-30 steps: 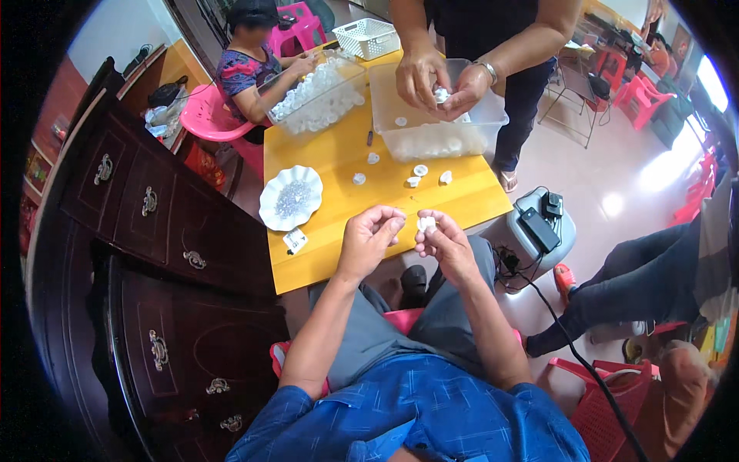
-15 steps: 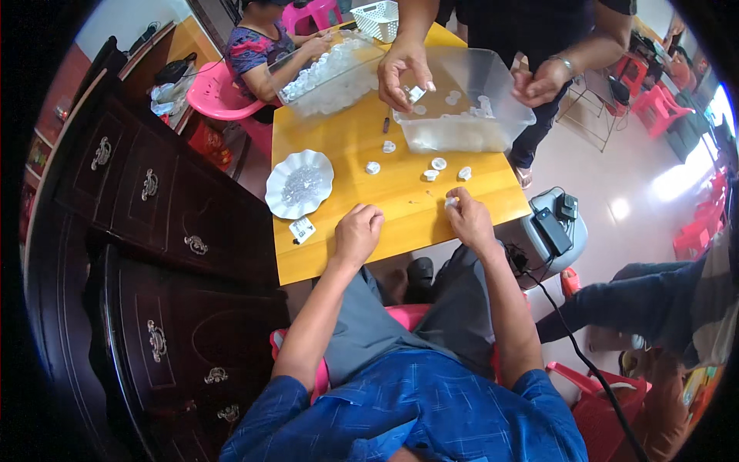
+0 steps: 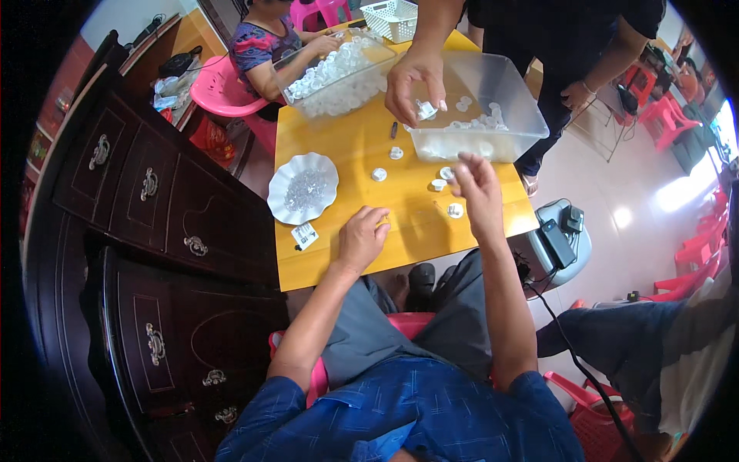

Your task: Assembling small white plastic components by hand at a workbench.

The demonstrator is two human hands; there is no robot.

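Observation:
My left hand (image 3: 362,237) rests on the yellow table (image 3: 346,146) near its front edge, fingers curled in and nothing showing in them. My right hand (image 3: 476,186) is stretched forward with fingers apart, its tips beside the front wall of a clear plastic bin (image 3: 514,143). A few small white caps (image 3: 455,210) lie loose on the table around it, one just left of my wrist. A white scalloped plate (image 3: 286,208) with tiny clear bits sits left of my left hand, a small printed tag (image 3: 305,236) beside it.
A standing person's hand (image 3: 410,86) holds a white piece over the bin. A seated person (image 3: 260,48) works at a second bin (image 3: 339,73) heaped with white caps. There is a white basket (image 3: 392,15) at the far edge, a dark wooden cabinet (image 3: 146,192) on the left and a device with cables (image 3: 558,239) on the right.
My hands have parted: the right one went forward to the bin, the left stayed low on the table. The standing person's hand shifted over the bin's left side.

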